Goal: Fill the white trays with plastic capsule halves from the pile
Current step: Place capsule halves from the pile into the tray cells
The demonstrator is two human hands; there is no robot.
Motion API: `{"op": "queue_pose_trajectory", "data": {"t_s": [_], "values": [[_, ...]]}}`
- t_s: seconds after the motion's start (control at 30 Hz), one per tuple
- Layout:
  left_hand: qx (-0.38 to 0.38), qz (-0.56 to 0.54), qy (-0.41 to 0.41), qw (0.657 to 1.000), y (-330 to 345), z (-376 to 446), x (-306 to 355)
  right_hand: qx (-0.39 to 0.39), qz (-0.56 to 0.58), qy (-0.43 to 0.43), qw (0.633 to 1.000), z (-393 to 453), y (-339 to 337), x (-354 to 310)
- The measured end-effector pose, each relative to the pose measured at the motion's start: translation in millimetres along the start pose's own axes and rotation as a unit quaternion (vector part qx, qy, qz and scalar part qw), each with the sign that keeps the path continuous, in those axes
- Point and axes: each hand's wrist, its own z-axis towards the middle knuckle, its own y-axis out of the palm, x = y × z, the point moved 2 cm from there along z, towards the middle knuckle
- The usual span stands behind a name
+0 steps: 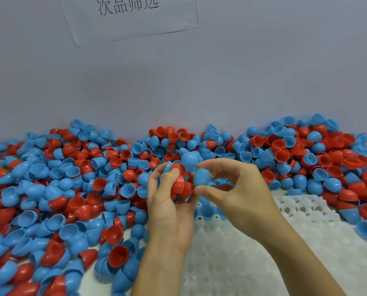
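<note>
Pinching a blue capsule half (202, 177) between thumb and index finger, the right hand (240, 193) holds it just above the far edge of the white tray (253, 263); the other fingers are curled loosely, w/ nothing in them. Left hand (169, 208) is cupped palm-up and grips a small bunch of capsule halves (181, 184), mostly red, some blue, w/ fingers curled around them. Both hands are close together, the blue half almost touching the red ones in the left hand. One more blue half (190, 160) sits on top between the two hands; I cannot tell which hand carries it.

Head view, further: the pile (71, 189) of red & blue halves covers the table on the left and along the back wall (199, 82), and goes on to the right behind the tray. Some halves are nested one in another. In the tray, 2 or 3 blue halves (208, 211) sit in holes at the far row, just under the hands; the rest of the holes look blurred. A second tray part (302, 208) w/ round holes lies at right, touching the pile. On the wall hangs a paper sheet (133, 16) w/ handwritten characters.
</note>
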Motion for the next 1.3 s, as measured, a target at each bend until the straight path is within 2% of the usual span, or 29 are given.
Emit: {"op": "queue_pose_trajectory", "data": {"t_s": [0.1, 0.23, 0.5, 0.67, 0.87, 1.07, 1.2, 1.3], "values": [[0.026, 0.000, 0.003, 1.000, -3, 2, -1, -0.021, -0.059, -0.029, 0.998, -1, 3, -1], [0.042, 0.009, 0.003, 0.999, -4, 4, -3, -0.053, -0.067, -0.060, 0.995, -2, 6, -3], [0.034, 0.024, 0.002, 0.999, -1, 4, -2, 0.023, -0.032, -0.058, 0.998, 1, 9, -3], [0.007, 0.061, 0.006, 0.998, 1, 2, -3, -0.012, -0.080, -0.040, 0.996, 1, 7, -2], [0.000, 0.067, 0.009, 0.998, 2, 2, -3, -0.021, -0.065, -0.056, 0.996, 1, 5, -3], [0.018, 0.043, 0.002, 0.999, 1, 3, -4, 0.027, -0.074, -0.035, 0.996, 3, -5, 2], [0.034, 0.033, 0.003, 0.999, -1, 4, -1, 0.079, -0.082, 0.012, 0.993, 7, -27, 9], [0.045, 0.028, 0.002, 0.999, -2, 5, 0, 0.077, -0.122, 0.047, 0.988, 6, -44, 17]]}}
